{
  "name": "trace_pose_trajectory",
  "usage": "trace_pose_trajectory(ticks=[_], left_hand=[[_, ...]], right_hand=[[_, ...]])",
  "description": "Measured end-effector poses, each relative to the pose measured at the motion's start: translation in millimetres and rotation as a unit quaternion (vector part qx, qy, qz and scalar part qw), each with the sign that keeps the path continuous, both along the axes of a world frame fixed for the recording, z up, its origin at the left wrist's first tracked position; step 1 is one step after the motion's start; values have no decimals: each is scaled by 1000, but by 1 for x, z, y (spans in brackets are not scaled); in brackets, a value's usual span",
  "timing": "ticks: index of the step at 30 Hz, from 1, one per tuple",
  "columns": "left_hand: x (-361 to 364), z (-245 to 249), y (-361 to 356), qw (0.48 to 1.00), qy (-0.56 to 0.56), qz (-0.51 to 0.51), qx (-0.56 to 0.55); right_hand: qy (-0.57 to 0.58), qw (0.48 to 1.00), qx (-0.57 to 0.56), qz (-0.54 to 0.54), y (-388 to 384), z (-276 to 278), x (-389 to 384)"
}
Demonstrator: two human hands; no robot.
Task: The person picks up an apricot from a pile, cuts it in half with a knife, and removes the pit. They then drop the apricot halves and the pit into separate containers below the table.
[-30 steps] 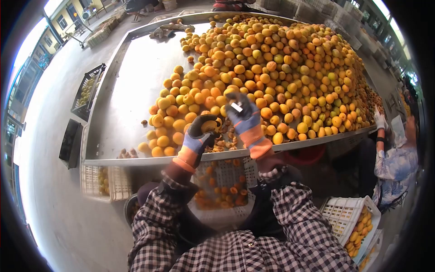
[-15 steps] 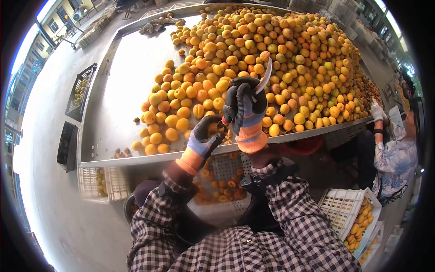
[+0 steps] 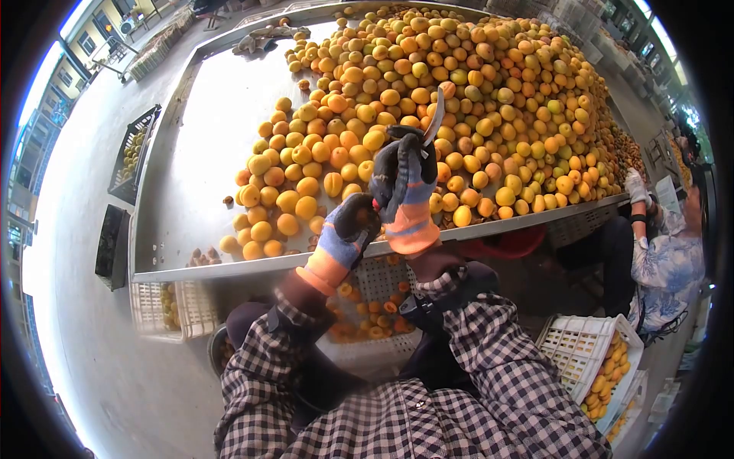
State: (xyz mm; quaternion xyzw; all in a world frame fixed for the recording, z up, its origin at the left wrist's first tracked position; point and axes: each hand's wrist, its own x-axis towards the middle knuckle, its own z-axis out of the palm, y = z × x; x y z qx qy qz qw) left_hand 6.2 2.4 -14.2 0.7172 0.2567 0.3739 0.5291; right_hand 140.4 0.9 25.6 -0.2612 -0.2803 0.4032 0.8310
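Both my hands wear orange and blue gloves with black palms, close together over the near edge of a metal table (image 3: 267, 268). My right hand (image 3: 405, 180) is closed round a knife, whose curved blade (image 3: 436, 118) points up and away. Just to its left, my left hand (image 3: 348, 233) has its fingers curled, and what it holds is hidden behind the black fingertips. Beyond them spreads a large heap of orange-yellow fruit (image 3: 459, 84). Below the edge, a crate (image 3: 375, 284) holds halved fruit.
A co-worker's gloved hand (image 3: 636, 187) reaches to the table at the right. A white crate (image 3: 577, 348) of fruit stands at lower right, another (image 3: 195, 310) at lower left. Dark crates (image 3: 115, 245) sit left. A crumpled cloth (image 3: 267, 38) lies at the table's far left.
My right hand with the knife has moved slightly left and is closer to my left hand. The fruit seen between my left fingers before is now hidden.
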Motion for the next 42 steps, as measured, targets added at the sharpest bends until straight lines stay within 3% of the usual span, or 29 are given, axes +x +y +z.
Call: trace_pose_trajectory(ticks=[7,8,16,18,19,20,21,22,23,24,25,26,27,29,30,33,35,36,37,38,39,40,41,42], left_hand=[[2,-4,4,992,90,15,91],[4,-8,5,991,80,16,109],[3,0,7,989,81,10,126],[4,2,9,975,116,26,190],[5,1,9,975,116,26,189],[6,0,10,974,113,30,191],[7,-1,11,974,111,35,193],[7,-1,11,974,111,35,194],[8,-1,12,974,97,45,199],[9,-2,12,974,83,55,202],[11,-4,13,974,83,55,203],[14,-5,14,979,49,67,187],[16,-7,15,982,15,80,170],[18,-9,15,989,8,81,122],[18,-10,15,994,2,81,73],[19,-11,19,997,-45,67,1],[19,-15,21,997,-43,62,-29],[17,-22,26,998,-12,61,-30],[13,-28,30,998,19,60,-30],[11,-27,32,998,20,60,-29],[9,-26,33,994,58,77,53],[8,-25,34,982,95,94,135],[7,-27,35,982,96,94,134],[5,-29,36,978,127,102,133]], right_hand=[[133,966,-210,-75,9,-18,2],[252,939,-229,-54,14,-23,6],[283,942,-176,36,16,-76,23],[285,945,-147,64,30,-123,32],[5,968,-244,-57,49,-175,42],[-276,892,-315,-172,54,-175,40],[-276,892,-315,-172,51,-177,42],[-18,992,-116,50,43,-179,46],[242,928,103,263,35,-165,46],[242,928,103,263,30,-155,46],[51,978,-43,197,26,-145,46],[-143,965,-187,117,24,-147,47],[-142,965,-187,117,27,-150,45],[-356,861,-348,-108,34,-154,38],[-355,861,-348,-108,34,-154,39],[-271,945,-179,-41,30,-144,46],[-207,976,-59,5,28,-132,49],[-206,977,-59,5,29,-124,48],[71,993,-1,99,31,-116,48],[341,920,56,184,32,-105,47],[342,920,57,184,30,-88,43],[302,949,-18,93,27,-66,39],[257,962,-93,0,25,-50,37],[257,962,-93,1,24,-37,35]])
